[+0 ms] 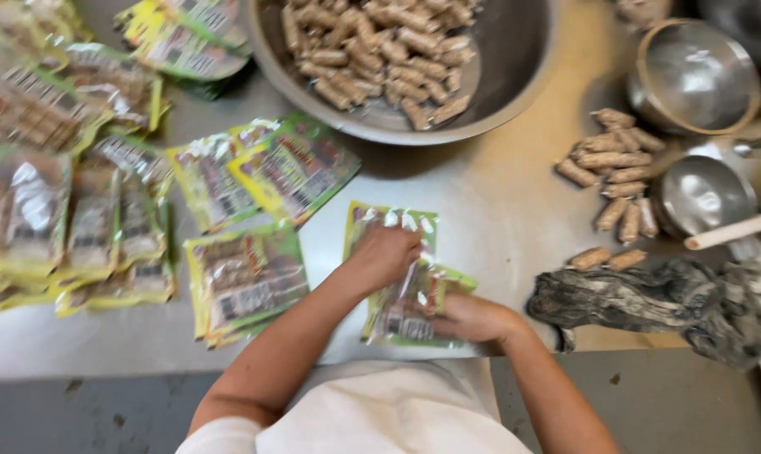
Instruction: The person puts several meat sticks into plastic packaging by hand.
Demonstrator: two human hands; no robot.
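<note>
Packets (410, 290) — steel table (498, 210), both hands

The filled pouch (406, 307) lies flat on the table near its front edge, a green and yellow plastic pack with a clear shiny window showing brownish pieces inside. Its lower end sits under the right hand (473, 318) and its upper part under the left hand (386, 254). A second pouch (393, 223) of the same kind lies just behind it, partly overlapped, its top edge pointing away.
</note>
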